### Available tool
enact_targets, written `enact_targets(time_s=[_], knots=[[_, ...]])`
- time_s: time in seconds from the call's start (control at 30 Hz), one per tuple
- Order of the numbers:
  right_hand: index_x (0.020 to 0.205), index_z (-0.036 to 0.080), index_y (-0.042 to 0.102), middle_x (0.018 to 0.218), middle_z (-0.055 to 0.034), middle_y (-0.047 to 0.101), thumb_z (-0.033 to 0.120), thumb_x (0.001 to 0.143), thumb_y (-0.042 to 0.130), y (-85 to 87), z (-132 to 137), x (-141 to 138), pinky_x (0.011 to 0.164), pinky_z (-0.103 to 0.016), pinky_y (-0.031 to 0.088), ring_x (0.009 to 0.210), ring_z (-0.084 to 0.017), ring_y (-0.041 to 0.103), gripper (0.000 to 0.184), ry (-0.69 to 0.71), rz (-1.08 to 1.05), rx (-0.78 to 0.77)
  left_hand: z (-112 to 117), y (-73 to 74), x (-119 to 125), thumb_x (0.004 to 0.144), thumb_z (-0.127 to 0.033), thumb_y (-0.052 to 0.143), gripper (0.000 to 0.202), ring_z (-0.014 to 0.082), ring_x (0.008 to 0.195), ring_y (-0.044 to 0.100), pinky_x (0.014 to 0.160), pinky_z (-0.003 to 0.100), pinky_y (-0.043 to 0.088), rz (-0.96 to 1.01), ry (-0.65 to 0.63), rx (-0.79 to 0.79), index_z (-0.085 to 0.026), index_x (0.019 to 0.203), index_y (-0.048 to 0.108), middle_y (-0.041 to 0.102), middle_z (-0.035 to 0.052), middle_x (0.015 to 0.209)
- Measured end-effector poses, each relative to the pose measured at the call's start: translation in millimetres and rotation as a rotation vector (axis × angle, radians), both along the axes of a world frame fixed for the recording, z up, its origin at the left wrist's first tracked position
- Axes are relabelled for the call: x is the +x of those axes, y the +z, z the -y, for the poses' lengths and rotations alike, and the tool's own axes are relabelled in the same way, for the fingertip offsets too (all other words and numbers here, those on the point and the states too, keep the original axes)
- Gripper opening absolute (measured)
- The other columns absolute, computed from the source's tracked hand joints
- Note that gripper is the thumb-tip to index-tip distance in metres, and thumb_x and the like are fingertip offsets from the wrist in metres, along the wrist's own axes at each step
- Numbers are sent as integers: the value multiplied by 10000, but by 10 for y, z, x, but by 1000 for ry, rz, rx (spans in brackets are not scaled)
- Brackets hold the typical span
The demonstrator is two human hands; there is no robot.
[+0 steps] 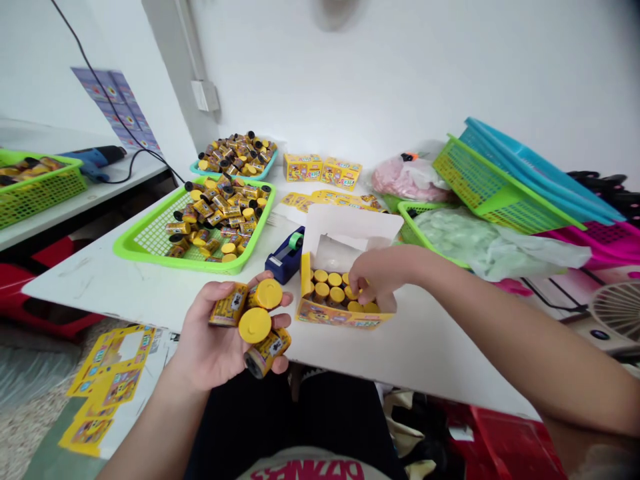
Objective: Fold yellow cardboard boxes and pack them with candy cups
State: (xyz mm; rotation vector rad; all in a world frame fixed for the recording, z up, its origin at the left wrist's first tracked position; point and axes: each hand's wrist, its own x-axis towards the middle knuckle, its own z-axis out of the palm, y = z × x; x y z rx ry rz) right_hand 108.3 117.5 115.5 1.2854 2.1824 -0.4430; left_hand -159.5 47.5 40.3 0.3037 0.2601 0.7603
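Observation:
My left hand (210,340) is raised in front of the table edge, palm up, its fingers curled round several small yellow-capped canisters (255,325) with printed labels. One of them shows its black end. To the right stands an open yellow printed carton (345,316), its white lid folded up at the back. Rows of yellow-capped canisters (321,291) stand upright inside it. My right hand (377,270) reaches into the carton from the right, fingers bent down and closed at a canister cap. The fingers partly hide what they pinch.
A blue tape dispenser (285,259) touches the carton's left side. Left of it is a green basket (135,248) of loose canisters, with a blue basket (274,163) behind. Two closed cartons (303,168) and flat printed cards stand at the back. Stacked baskets (500,180) and plastic bags (493,240) crowd the right.

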Motion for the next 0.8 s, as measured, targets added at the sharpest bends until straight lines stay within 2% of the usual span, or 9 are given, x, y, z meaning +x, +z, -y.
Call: enact_targets(time_s=[0.07, 0.13, 0.2, 0.27, 0.37, 0.43, 0.53, 0.63, 0.8], knots=[[1002, 251, 719, 876, -19, 719, 397, 897, 546, 91, 146, -70, 623, -278, 419, 746, -184, 632, 249, -21, -202, 83, 15, 2, 41, 813, -376, 572, 335, 278, 875, 647, 648, 507, 559, 14, -11, 0, -229, 1107, 637, 675, 139, 1134], [1200, 280, 625, 1009, -25, 708, 483, 951, 436, 137, 348, -183, 670, -276, 455, 841, -181, 639, 372, -66, -548, 72, 30, -6, 94, 812, -380, 581, 328, 280, 886, 655, 654, 492, 562, 35, -44, -10, -235, 1098, 647, 690, 125, 1113], [1353, 284, 498, 1133, -45, 676, 525, 932, 468, 96, 560, -323, 702, -274, 493, 906, -179, 642, 486, -140, -828, -26, 42, -15, 150, 807, -386, 595, 326, 277, 857, 669, 666, 486, 565, 50, -93, -10, -224, 1081, 662, 717, 104, 1020], [1411, 262, 423, 1263, -80, 603, 558, 841, 609, -20, 732, -454, 770, -299, 524, 995, -199, 628, 669, -184, -957, 6, 55, -14, 198, 806, -375, 594, 307, 260, 779, 679, 663, 458, 570, 52, -96, -5, -201, 1044, 678, 725, 80, 892], [1412, 236, 413, 1381, -115, 479, 559, 706, 760, -191, 860, -565, 990, -392, 460, 1202, -255, 514, 851, -54, -1022, 301, 78, 5, 239, 816, -344, 572, 260, 224, 681, 674, 632, 362, 565, 36, -55, -32, -160, 955, 692, 708, 58, 770], [1373, 231, 468, 1373, -118, 470, 451, 806, 714, -222, 863, -568, 1091, -431, 357, 1269, -254, 438, 657, 171, -980, 418, 95, 18, 246, 818, -353, 559, 269, 228, 667, 672, 641, 360, 563, 27, -88, -51, -139, 914, 691, 700, 58, 732], [1273, 271, 579, 1337, -111, 474, 203, 917, 573, -161, 791, -513, 1089, -453, 333, 1252, -242, 415, 362, 453, -837, 422, 110, 21, 244, 819, -424, 524, 361, 250, 689, 665, 658, 415, 560, 21, -195, -55, -119, 925, 685, 708, 89, 761], [1253, 302, 599, 1261, -95, 495, 50, 911, 473, -113, 698, -478, 1007, -409, 404, 1168, -217, 439, 444, 540, -761, 402, 103, -4, 247, 830, -486, 475, 455, 241, 735, 645, 633, 399, 546, 39, -258, -65, -103, 963, 682, 712, 135, 824], [1187, 209, 616, 1140, -78, 576, -84, 804, 418, -126, 607, -521, 988, -350, 426, 1085, -179, 479, 522, 596, -829, 416, 77, -44, 245, 841, -479, 490, 396, 253, 815, 647, 679, 404, 525, 98, -249, -110, -153, 930, 698, 726, 125, 862]])
